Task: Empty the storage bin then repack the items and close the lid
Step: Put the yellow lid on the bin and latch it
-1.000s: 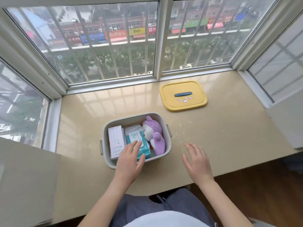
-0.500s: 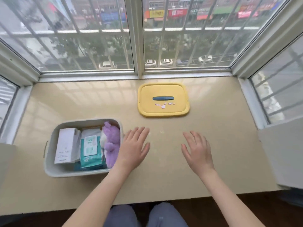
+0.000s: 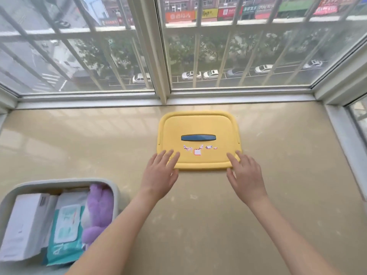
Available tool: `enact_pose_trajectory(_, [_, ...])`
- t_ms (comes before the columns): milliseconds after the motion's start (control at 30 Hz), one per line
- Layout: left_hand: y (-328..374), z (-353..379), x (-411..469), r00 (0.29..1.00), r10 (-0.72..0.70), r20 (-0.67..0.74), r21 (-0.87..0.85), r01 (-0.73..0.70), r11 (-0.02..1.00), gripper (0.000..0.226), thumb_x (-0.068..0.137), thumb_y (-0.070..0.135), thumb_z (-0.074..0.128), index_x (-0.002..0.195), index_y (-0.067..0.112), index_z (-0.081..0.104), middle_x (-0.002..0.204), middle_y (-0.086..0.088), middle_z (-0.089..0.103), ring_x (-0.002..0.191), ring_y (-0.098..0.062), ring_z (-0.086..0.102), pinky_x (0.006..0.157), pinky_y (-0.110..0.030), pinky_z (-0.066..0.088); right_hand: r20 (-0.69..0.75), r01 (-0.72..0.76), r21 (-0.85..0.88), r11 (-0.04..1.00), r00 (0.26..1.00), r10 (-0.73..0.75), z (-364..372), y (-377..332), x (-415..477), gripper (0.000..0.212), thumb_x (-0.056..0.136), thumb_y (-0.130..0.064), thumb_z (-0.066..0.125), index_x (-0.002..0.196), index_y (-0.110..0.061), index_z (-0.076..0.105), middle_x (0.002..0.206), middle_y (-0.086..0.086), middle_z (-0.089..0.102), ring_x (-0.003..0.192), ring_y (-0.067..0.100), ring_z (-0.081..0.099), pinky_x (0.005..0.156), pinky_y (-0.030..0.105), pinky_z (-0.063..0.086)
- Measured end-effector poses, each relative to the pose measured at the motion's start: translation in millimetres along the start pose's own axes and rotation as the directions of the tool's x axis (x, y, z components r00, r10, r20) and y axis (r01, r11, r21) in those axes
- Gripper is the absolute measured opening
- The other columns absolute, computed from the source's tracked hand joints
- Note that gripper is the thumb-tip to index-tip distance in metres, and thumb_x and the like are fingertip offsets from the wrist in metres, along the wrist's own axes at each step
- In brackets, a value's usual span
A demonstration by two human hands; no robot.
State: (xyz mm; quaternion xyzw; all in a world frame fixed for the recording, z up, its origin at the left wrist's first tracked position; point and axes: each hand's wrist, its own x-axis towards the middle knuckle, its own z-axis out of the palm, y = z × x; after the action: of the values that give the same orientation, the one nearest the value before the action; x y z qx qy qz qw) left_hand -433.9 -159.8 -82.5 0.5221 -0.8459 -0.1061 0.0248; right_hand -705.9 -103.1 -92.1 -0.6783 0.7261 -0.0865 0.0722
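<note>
A yellow lid (image 3: pixel 198 128) with a dark blue handle lies flat on the beige sill below the window. My left hand (image 3: pixel 158 175) is at its near left corner and my right hand (image 3: pixel 245 173) at its near right corner, fingers spread, fingertips touching the lid's edge. Neither hand holds anything. At the lower left stands the grey storage bin (image 3: pixel 59 182), open. Inside it are a white box (image 3: pixel 25 225), a teal wipes pack (image 3: pixel 65 233) and a purple plush toy (image 3: pixel 99 211).
The beige sill (image 3: pixel 208 215) is bounded by window frames at the back and on the right (image 3: pixel 341 135). My left forearm passes beside the bin's right wall.
Both hands have moved forward from the bin's side to the near edge of the yellow lid. The view has shifted, so the bin now sits at the lower left.
</note>
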Motion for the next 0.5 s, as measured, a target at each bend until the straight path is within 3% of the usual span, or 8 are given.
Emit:
enact_pose_trajectory(167, [-33.6,51.1,51.7,0.991,-0.126,0.047,0.036,0.124,0.992,0.055,0.094,0.030,0.057,0.145,0.013,0.044,0.148,-0.017,0.044,0.135,-0.035,0.043,0.110,-0.047,0.033,0.082,-0.140,-0.026,0.990,0.986,0.142,51.4,29.2,49.5,0.051,0.086,-0.021,0.069,0.136,-0.015,0.058,0.137,0.028,0.050,0.114,0.046,0.051,0.091,0.053,0.045])
enact_pose_trajectory(267, [-46.2,78.1,66.2,0.981,-0.168,0.097,0.100,0.158,0.982,0.061,0.095,0.038,0.051,0.150,0.019,0.035,0.155,-0.019,0.032,0.139,-0.036,0.035,0.113,-0.046,0.027,0.125,-0.139,-0.090,0.986,0.981,0.149,76.3,41.2,66.1,0.053,0.088,-0.031,0.067,0.139,-0.024,0.054,0.142,0.030,0.042,0.115,0.046,0.048,0.089,0.052,0.043])
enact_pose_trajectory(400, [-60.3,101.5,78.2,0.957,-0.270,0.103,0.071,0.264,0.962,0.068,0.093,0.047,0.053,0.152,0.023,0.030,0.155,-0.026,0.024,0.140,-0.040,0.029,0.114,-0.047,0.022,0.195,-0.238,-0.073,0.969,0.949,0.248,96.8,55.1,81.9,0.057,0.094,-0.048,0.052,0.148,-0.040,0.037,0.149,0.024,0.029,0.123,0.042,0.037,0.100,0.049,0.038])
enact_pose_trajectory(500, [-64.1,110.7,83.1,0.922,-0.363,0.136,0.024,0.363,0.931,0.075,0.091,0.053,0.052,0.153,0.022,0.024,0.156,-0.029,0.019,0.142,-0.042,0.021,0.115,-0.047,0.019,0.208,-0.284,-0.057,0.957,0.934,0.290,103.1,56.6,87.4,0.059,0.092,-0.054,0.051,0.148,-0.045,0.032,0.147,0.022,0.029,0.119,0.039,0.035,0.102,0.048,0.034])
